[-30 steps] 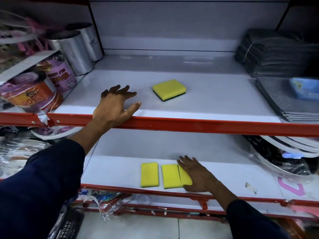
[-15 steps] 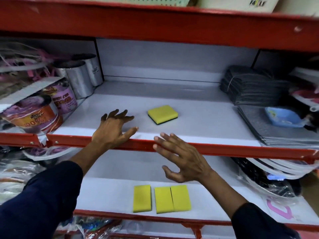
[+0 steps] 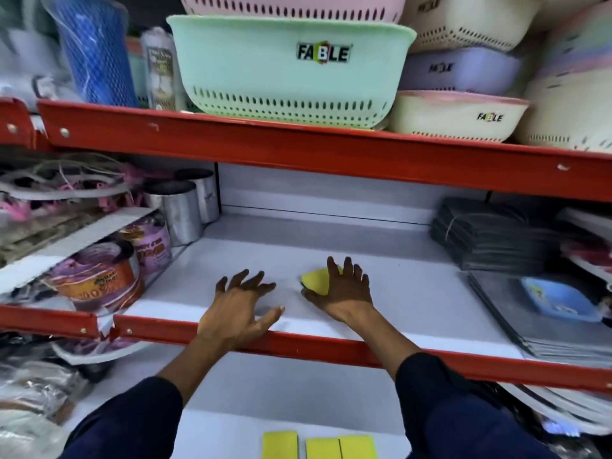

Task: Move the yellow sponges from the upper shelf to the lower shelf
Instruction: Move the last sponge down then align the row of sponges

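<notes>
One yellow sponge [image 3: 315, 280] with a dark underside lies on the white upper shelf [image 3: 417, 293]. My right hand [image 3: 344, 289] covers most of it, with the fingers spread over its top and the thumb against its near left corner. My left hand [image 3: 238, 303] rests flat with fingers apart on the shelf's red front edge, holding nothing. On the lower shelf [image 3: 281, 389], three yellow sponges lie flat at the bottom of the view: one alone [image 3: 280, 445] and two side by side [image 3: 323, 449] [image 3: 357, 447].
Steel canisters [image 3: 182, 217] and labelled tubs [image 3: 99, 279] crowd the upper shelf's left. Dark folded cloths [image 3: 490, 236] and flat packs with a blue item [image 3: 556, 299] fill its right. A mint basket [image 3: 288, 67] and other baskets sit on the shelf above.
My right hand rose from the lower shelf, passed the red edge and landed on the sponge on the upper shelf. The view tilted upward. My left hand stayed on the edge.
</notes>
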